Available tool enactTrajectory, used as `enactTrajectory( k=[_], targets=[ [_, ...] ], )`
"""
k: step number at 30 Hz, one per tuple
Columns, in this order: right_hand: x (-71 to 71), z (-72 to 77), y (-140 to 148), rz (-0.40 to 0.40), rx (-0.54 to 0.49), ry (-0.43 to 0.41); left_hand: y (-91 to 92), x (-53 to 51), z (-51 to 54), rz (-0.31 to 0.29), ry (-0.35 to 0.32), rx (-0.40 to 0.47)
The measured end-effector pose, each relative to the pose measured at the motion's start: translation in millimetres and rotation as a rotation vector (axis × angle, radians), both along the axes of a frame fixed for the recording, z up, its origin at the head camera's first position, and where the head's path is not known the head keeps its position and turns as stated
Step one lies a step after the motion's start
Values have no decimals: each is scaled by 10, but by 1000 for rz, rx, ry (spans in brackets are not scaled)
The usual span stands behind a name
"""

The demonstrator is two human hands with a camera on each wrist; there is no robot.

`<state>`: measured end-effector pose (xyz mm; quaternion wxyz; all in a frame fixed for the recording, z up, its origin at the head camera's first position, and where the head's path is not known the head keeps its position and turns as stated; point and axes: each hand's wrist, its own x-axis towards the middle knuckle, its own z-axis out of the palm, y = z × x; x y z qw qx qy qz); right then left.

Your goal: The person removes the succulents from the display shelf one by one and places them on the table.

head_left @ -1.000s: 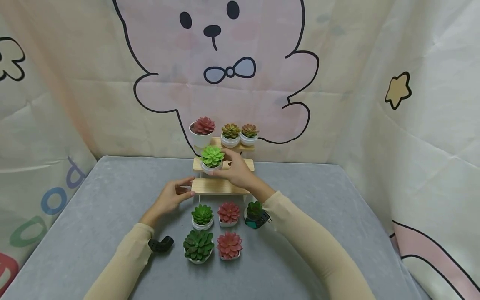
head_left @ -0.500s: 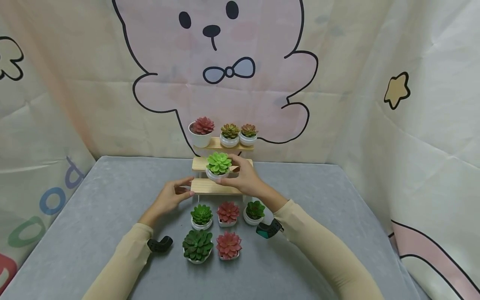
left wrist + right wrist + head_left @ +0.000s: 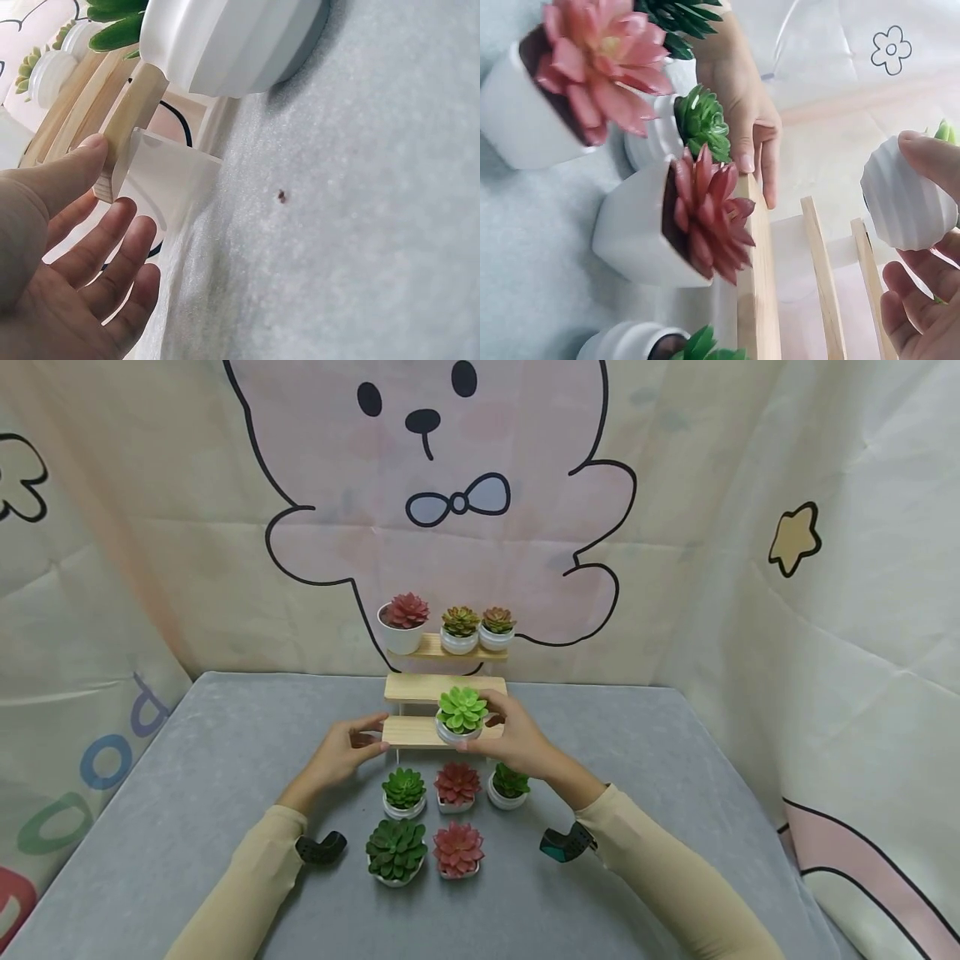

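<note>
My right hand (image 3: 521, 745) pinches the white ribbed pot (image 3: 904, 199) of a bright green succulent (image 3: 462, 708), held up over the right part of the stand's lowest step. A three-step wooden plant stand (image 3: 416, 732) is behind the front plants. At the left end of that lowest step, my left hand (image 3: 337, 757) steadies the board, thumb in front and index finger behind; the left wrist view shows the thumb on the board (image 3: 133, 105), other fingers loosely bent. On the top step sit a red succulent (image 3: 405, 613) and two small brownish-green succulents (image 3: 460, 625).
Before the stand, a green succulent (image 3: 403, 790), a red succulent (image 3: 457, 785) and a dark green one (image 3: 510, 782) stand in a row. Nearer are a large dark green succulent (image 3: 396, 852) and another red one (image 3: 458, 850). A grey cloth (image 3: 225, 760) covers the table.
My right hand has carried the bright green succulent from the left of the middle step rightward and toward me, over the lowest step. The left hand has stayed at the stand.
</note>
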<state>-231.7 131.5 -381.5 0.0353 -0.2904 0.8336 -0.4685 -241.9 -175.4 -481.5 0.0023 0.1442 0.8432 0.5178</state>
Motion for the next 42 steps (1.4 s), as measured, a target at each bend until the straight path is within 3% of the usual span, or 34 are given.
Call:
enactTrajectory(
  k=[19, 30, 42],
  targets=[
    [336, -107, 336, 10, -13, -6, 33, 7, 16, 11, -34, -7],
    [555, -293, 514, 23, -22, -9, 4, -9, -21, 3, -28, 2],
    [736, -527, 719, -7, -12, -64, 6, 4, 13, 11, -22, -20]
  ],
)
